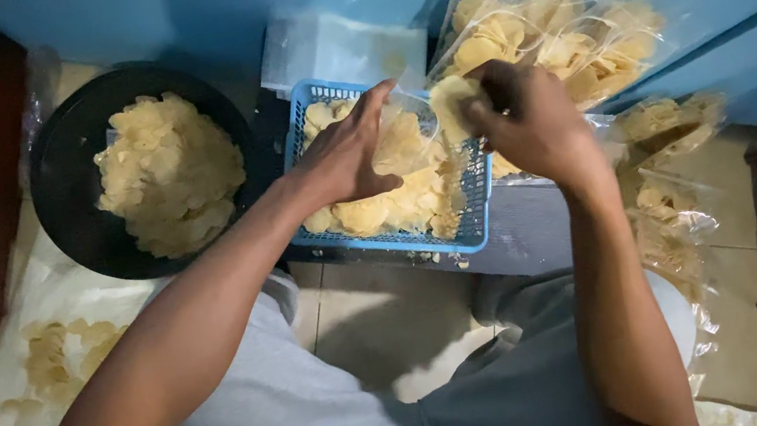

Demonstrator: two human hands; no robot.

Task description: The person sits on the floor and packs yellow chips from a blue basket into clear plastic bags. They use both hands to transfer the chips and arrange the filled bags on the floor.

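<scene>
Left hand [344, 158] spread flat over crackers [398, 205] in blue basket [476, 218], steadying clear bag [410, 122]. Right hand [526, 124] pinched on few crackers at bag mouth. Better done slowly: mouth kept wide, crackers slid in flat, probably fragile.

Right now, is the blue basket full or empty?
Nearly full. Pale yellow chips are heaped across the blue basket, up to its rim. The left hand rests on the heap, hiding part of it.
</scene>
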